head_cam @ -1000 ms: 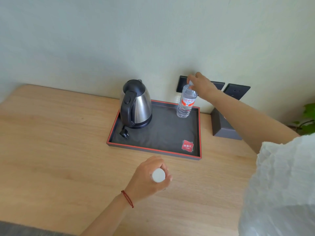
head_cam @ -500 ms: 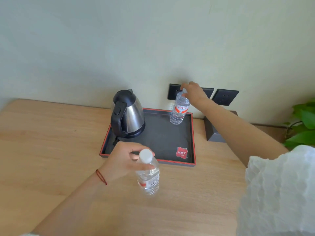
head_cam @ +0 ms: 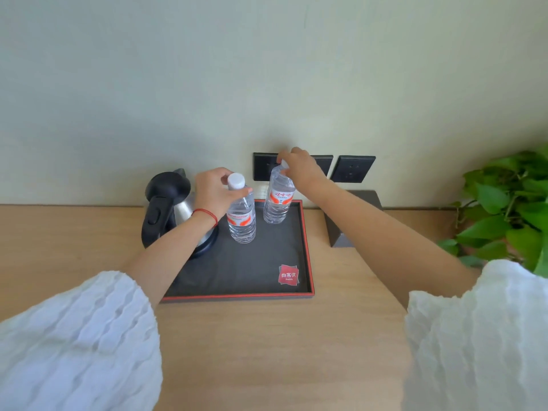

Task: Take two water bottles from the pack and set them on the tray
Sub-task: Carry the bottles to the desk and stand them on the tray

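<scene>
Two water bottles (head_cam: 241, 218) upright on tray (head_cam: 252, 295), hands (head_cam: 212, 195) gripping necks

two upright bottles (head_cam: 241, 216) on tray (head_cam: 308, 256), hand (head_cam: 212, 192) atop each

Soft, even daylight fills the room, brighter toward the right, where the plant (head_cam: 504, 209) glows vivid green. Faint shadows spread leftward on the wall behind the kettle (head_cam: 173, 209). The desk (head_cam: 267, 351) looks smeared and soft, its back edge bowed by the wide lens. The white sleeves (head_cam: 74, 342) blur near the bottom corners.
</scene>
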Demonstrator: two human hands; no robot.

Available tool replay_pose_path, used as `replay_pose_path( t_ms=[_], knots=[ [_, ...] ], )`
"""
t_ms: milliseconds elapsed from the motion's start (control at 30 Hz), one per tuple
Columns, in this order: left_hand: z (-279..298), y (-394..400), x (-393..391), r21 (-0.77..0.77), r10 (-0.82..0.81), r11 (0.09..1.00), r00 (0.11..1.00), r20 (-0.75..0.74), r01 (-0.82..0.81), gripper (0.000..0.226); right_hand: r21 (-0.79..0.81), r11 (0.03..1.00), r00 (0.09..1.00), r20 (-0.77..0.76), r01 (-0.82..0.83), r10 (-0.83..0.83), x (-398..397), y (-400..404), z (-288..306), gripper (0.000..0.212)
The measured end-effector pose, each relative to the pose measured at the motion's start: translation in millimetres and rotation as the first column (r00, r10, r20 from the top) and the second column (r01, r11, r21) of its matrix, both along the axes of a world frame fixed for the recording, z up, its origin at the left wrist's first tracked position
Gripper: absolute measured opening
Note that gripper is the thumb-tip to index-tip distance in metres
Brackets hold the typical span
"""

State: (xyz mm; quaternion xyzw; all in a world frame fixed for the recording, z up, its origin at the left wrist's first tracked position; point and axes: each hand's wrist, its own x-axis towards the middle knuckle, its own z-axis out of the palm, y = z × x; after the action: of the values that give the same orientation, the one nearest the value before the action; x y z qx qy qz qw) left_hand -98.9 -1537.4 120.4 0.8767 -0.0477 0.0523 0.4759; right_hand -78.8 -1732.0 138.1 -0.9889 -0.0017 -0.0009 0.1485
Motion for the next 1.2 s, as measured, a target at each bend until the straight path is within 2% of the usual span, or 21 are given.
replay_pose_path(
  t_ms=[167,300,333,400,500,567,633,700,800,933,1100,1167,1200],
  knots=[
    [-5,-16,21,0.037,0.075,0.996,0.997,0.015,-0.075,0.036,0.009,1.0,0.999,0.033,-0.029,0.029,2,2,-4,0.027],
    [-1,-26,32,0.259,0.126,0.957,0.991,0.032,-0.13,0.045,0.007,0.998,0.997,0.051,-0.06,0.06,2,6,-3,0.026],
    [3,-26,36,0.317,0.085,0.945,0.996,0.014,-0.085,0.047,0.008,0.998,0.997,0.053,-0.063,0.062,1,8,-3,0.026],
    [11,-23,45,0.335,-0.129,0.932,0.99,-0.051,0.138,0.044,0.021,0.998,0.997,0.051,-0.06,0.059,1,10,-2,0.026],
    [20,-11,51,0.259,-0.472,0.83,0.87,-0.145,0.494,0.038,0.013,0.998,0.997,0.045,-0.063,0.062,0,13,0,0.027],
    [21,-5,51,0.245,-0.551,0.778,0.816,-0.175,0.578,0.039,0.007,0.998,0.998,0.037,-0.058,0.057,-1,14,0,0.028],
    [19,-4,51,0.264,-0.518,0.806,0.847,-0.12,0.53,0.033,0.01,0.999,0.998,0.039,-0.053,0.052,-1,15,1,0.028],
    [17,-9,50,0.343,-0.406,0.853,0.913,-0.041,0.395,0.025,0.009,0.999,0.998,0.041,-0.05,0.049,-2,15,2,0.028],
    [14,-26,47,0.465,-0.191,0.873,0.98,0.055,0.144,0.04,-0.001,0.999,0.998,0.037,-0.041,0.041,-3,15,2,0.027],
    [10,-44,45,0.516,0.067,0.851,0.995,0.072,-0.095,0.058,-0.005,1.0,0.999,0.03,-0.026,0.026,-2,15,3,0.026],
    [4,-50,45,0.502,0.183,0.845,0.982,0.053,-0.185,0.06,-0.008,0.999,0.999,0.03,-0.037,0.037,-3,17,4,0.026],
    [3,-47,45,0.414,0.122,0.904,0.992,-0.012,-0.106,0.057,-0.001,0.999,0.999,0.023,-0.036,0.036,-3,17,5,0.025],
    [3,-44,46,0.32,0.032,0.947,0.998,-0.048,-0.015,0.052,0.011,0.999,0.999,0.02,-0.035,0.035,-3,17,5,0.024]
  ],
)
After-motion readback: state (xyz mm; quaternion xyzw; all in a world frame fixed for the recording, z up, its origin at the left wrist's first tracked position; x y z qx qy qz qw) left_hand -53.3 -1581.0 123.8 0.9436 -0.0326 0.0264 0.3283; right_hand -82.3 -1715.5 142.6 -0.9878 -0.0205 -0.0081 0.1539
